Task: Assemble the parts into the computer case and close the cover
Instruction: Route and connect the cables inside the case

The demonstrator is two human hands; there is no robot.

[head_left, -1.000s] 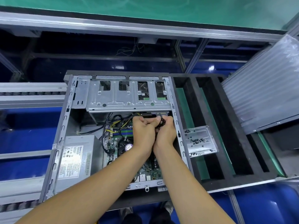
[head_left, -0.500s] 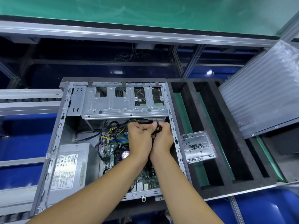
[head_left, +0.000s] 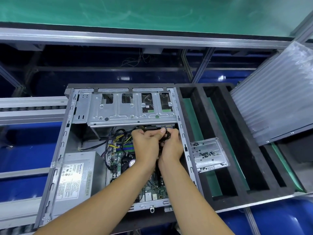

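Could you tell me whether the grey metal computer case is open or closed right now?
Open: the grey metal computer case has no cover on, so the green motherboard shows.

Not much has moved in the last second, honestly. Your head tipped a bit, so the open computer case [head_left: 118, 141] sits lower in view than it did, and more of the green surface [head_left: 152, 11] up top is showing. Your left hand [head_left: 145, 146] and right hand [head_left: 171, 148] went with it, keeping that closed grip on the black cable bundle [head_left: 166, 135]. They look nudged a little closer to the edge of the drive cage [head_left: 132, 107], with the right thumb now up near the connector there, though it's too cramped to say whether anything actually seated. The clear screw tray [head_left: 210, 155] only shifted in frame along with the case.
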